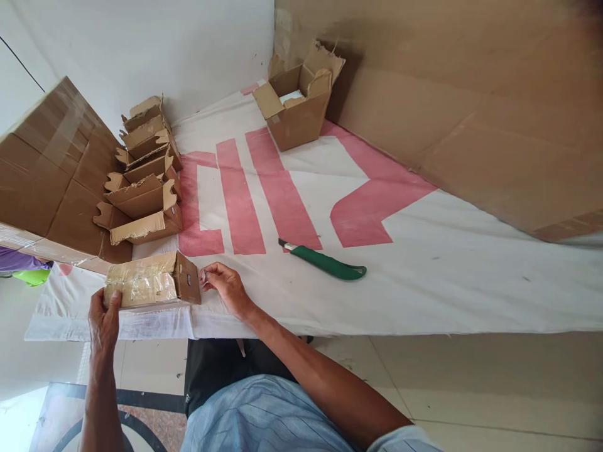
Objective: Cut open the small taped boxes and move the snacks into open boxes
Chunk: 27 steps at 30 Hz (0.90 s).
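A small taped cardboard box (155, 279) lies on its side at the near edge of a white cloth with pink markings (424, 270). My left hand (103, 320) grips the box's left end, thumb on its taped face. My right hand (226, 285) rests on the cloth just right of the box, fingers curled, with fingertips close to the box's brown end. I cannot tell whether they touch it. A green-handled utility knife (327, 262) lies on the cloth to the right of my right hand.
A row of opened small cardboard boxes (144, 182) stands at the left, beside a large taped carton (51, 176). Another open box (299, 100) sits at the far side. A large cardboard sheet (471, 100) leans at the right. Tiled floor lies below.
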{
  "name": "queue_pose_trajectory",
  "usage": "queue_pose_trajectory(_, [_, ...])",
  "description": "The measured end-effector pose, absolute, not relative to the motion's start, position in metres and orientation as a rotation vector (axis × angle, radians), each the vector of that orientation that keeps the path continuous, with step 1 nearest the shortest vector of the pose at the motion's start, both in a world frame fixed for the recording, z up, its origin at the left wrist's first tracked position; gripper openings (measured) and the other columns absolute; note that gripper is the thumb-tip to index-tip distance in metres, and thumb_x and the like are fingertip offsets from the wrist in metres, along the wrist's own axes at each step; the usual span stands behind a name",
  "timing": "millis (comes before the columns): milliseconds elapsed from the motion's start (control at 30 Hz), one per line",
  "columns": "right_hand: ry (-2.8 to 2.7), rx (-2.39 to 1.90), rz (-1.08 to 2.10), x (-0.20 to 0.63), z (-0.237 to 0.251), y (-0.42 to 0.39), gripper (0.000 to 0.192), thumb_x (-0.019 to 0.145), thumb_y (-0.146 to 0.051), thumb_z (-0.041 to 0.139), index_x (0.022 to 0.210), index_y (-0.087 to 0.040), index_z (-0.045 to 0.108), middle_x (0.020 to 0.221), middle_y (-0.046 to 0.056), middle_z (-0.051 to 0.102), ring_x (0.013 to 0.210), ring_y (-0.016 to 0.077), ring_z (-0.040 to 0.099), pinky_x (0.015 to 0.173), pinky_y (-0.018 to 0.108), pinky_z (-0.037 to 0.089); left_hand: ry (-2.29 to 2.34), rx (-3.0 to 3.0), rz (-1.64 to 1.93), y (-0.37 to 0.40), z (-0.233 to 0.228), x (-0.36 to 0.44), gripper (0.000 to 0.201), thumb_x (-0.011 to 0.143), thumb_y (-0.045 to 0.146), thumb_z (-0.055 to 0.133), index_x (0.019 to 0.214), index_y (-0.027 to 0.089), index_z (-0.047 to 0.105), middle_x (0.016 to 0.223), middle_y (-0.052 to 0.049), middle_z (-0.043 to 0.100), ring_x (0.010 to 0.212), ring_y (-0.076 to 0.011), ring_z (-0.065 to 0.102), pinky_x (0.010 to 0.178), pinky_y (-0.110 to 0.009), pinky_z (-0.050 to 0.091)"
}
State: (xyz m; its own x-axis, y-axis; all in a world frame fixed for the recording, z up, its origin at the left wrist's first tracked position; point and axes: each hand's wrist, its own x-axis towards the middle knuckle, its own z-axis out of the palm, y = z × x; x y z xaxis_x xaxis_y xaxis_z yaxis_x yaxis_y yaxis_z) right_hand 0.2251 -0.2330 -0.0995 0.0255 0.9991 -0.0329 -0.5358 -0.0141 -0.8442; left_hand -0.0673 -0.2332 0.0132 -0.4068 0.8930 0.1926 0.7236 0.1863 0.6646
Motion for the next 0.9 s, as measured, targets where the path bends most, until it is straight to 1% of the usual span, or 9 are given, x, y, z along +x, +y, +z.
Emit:
queue_pose_trajectory(67, [-0.727, -0.742, 1.471, 0.237, -0.086, -0.236, 0.027, 0.086, -0.049, 0.067, 0.081, -0.023, 0.062, 0.085, 0.005, 0.072, 0.070, 0.0181, 0.065, 0.061, 0.031, 0.056, 2.184, 1.568, 0.978, -0.236, 0.016, -0.062, 0.063, 0.082, 0.069, 0.068, 0.119, 0.018, 0.068, 0.098, -0.005, 0.071, 0.092, -0.0264, 0.066, 0.082, -0.040, 0.055])
queue_pose_trajectory(133, [-0.715, -0.652, 1.522, 0.249, -0.069, -0.240, 0.029, 0.085, -0.050, 0.071, 0.080, -0.023, 0.061, 0.087, 0.005, 0.071, 0.068, 0.0165, 0.062, 0.058, 0.030, 0.054, 2.212, 1.651, 0.987, -0.241, 0.022, -0.051, 0.060, 0.082, 0.066, 0.069, 0.118, 0.018, 0.068, 0.104, -0.008, 0.072, 0.099, -0.0296, 0.067, 0.084, -0.042, 0.056])
queue_pose_trajectory(200, [-0.759, -0.607, 1.525, 0.256, -0.051, -0.246, 0.027, 0.085, -0.047, 0.074, 0.081, -0.022, 0.063, 0.085, 0.004, 0.070, 0.066, 0.0153, 0.060, 0.059, 0.030, 0.054, 2.270, 1.836, 1.103, -0.248, 0.032, -0.033, 0.055, 0.081, 0.059, 0.074, 0.117, 0.019, 0.068, 0.115, -0.011, 0.071, 0.109, -0.0329, 0.066, 0.088, -0.045, 0.057])
queue_pose_trajectory(267, [-0.880, -0.650, 1.427, 0.258, -0.034, -0.253, 0.021, 0.087, -0.041, 0.074, 0.082, -0.022, 0.066, 0.082, 0.002, 0.068, 0.066, 0.0146, 0.059, 0.063, 0.030, 0.054, 2.172, 2.070, 1.228, -0.258, 0.044, -0.009, 0.045, 0.083, 0.050, 0.078, 0.116, 0.020, 0.069, 0.120, -0.012, 0.070, 0.112, -0.0318, 0.066, 0.089, -0.045, 0.058])
queue_pose_trajectory(367, [-1.103, -0.747, 1.165, 0.254, -0.014, -0.263, 0.012, 0.092, -0.031, 0.069, 0.083, -0.023, 0.066, 0.081, 0.001, 0.067, 0.072, 0.0155, 0.060, 0.069, 0.030, 0.053, 1.685, 2.247, 1.160, -0.274, 0.057, 0.031, 0.027, 0.089, 0.043, 0.079, 0.108, 0.024, 0.073, 0.109, -0.008, 0.073, 0.100, -0.0254, 0.070, 0.079, -0.037, 0.060])
queue_pose_trajectory(467, [-1.256, -0.768, 0.939, 0.245, -0.003, -0.270, 0.011, 0.095, -0.026, 0.065, 0.084, -0.024, 0.065, 0.081, 0.000, 0.067, 0.073, 0.0158, 0.060, 0.069, 0.030, 0.053, 1.456, 2.278, 1.147, -0.283, 0.062, 0.059, 0.028, 0.085, 0.043, 0.086, 0.104, 0.025, 0.075, 0.104, -0.008, 0.075, 0.097, -0.0246, 0.071, 0.075, -0.036, 0.059])
queue_pose_trajectory(567, [-1.329, -0.755, 0.830, 0.237, 0.002, -0.272, 0.012, 0.097, -0.024, 0.063, 0.085, -0.025, 0.066, 0.081, 0.000, 0.067, 0.071, 0.0153, 0.060, 0.066, 0.029, 0.052, 1.387, 2.265, 1.239, -0.285, 0.059, 0.069, 0.020, 0.086, 0.036, 0.087, 0.098, 0.025, 0.075, 0.098, -0.007, 0.074, 0.092, -0.0235, 0.072, 0.076, -0.036, 0.059])
queue_pose_trajectory(700, [-1.392, -0.751, 0.793, 0.230, 0.004, -0.273, 0.012, 0.099, -0.023, 0.064, 0.087, -0.025, 0.066, 0.084, 0.001, 0.069, 0.072, 0.0159, 0.062, 0.066, 0.029, 0.053, 1.350, 2.234, 1.335, -0.286, 0.055, 0.065, 0.004, 0.093, 0.022, 0.077, 0.092, 0.025, 0.075, 0.092, -0.005, 0.073, 0.086, -0.0206, 0.071, 0.079, -0.036, 0.059])
queue_pose_trajectory(900, [-1.451, -0.740, 0.767, 0.219, 0.001, -0.275, 0.012, 0.098, -0.021, 0.065, 0.087, -0.025, 0.066, 0.083, -0.001, 0.068, 0.073, 0.0154, 0.064, 0.066, 0.027, 0.053, 1.320, 2.180, 1.401, -0.291, 0.050, 0.054, 0.011, 0.096, 0.016, 0.072, 0.087, 0.023, 0.074, 0.089, -0.004, 0.072, 0.082, -0.0175, 0.070, 0.075, -0.032, 0.057])
